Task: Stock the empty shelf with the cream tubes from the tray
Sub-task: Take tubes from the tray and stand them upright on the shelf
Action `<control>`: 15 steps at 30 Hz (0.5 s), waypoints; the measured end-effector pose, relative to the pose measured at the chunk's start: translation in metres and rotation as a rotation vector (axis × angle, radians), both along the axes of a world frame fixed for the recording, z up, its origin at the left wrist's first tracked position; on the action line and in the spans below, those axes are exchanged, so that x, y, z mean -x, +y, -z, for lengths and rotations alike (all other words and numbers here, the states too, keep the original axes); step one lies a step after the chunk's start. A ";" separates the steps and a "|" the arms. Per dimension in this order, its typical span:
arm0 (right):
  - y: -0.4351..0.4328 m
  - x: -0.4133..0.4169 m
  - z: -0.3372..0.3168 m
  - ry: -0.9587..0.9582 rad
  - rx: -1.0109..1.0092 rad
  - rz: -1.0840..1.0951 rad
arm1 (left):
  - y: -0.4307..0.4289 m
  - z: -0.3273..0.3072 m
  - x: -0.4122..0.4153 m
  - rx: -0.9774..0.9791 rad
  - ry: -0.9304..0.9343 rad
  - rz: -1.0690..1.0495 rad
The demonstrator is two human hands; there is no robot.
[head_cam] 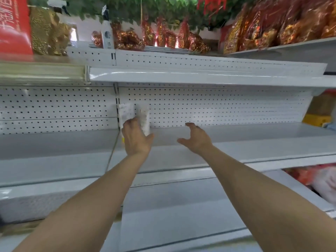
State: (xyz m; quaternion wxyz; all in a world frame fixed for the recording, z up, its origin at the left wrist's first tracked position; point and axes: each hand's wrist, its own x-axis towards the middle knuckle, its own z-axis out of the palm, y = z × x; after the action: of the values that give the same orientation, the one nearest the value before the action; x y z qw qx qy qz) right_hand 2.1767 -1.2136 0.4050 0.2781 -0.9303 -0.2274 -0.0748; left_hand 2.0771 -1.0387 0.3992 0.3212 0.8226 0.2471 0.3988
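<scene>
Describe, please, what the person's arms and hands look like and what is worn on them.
The left forearm and right forearm are bare right to the frame's lower edge: no sleeves show. The left hand and right hand are bare too, without gloves. No watch, bracelet or ring is visible, though the picture is somewhat blurred.

Bright, even light fills my view, with glare streaking the glossy white metal upper shelf (pixel 200 77). Motion blur smears the white printed cream tubes (pixel 135 115) and the frame's corners; straight edges bow.
</scene>
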 end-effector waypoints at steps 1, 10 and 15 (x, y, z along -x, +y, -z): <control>-0.028 0.006 -0.008 -0.039 0.033 0.009 | -0.025 -0.005 0.002 -0.048 0.017 0.032; -0.312 0.059 -0.040 -0.182 0.134 0.275 | -0.294 -0.024 -0.003 -0.204 0.166 0.314; -0.455 0.083 -0.032 -0.095 0.114 0.467 | -0.423 -0.014 -0.012 -0.205 0.224 0.484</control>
State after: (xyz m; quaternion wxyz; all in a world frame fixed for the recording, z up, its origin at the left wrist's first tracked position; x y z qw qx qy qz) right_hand 2.0935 -1.6684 0.4374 0.1892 -0.9672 -0.0228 -0.1678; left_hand 2.0886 -1.4613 0.4135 0.2930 0.9248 0.0358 0.2400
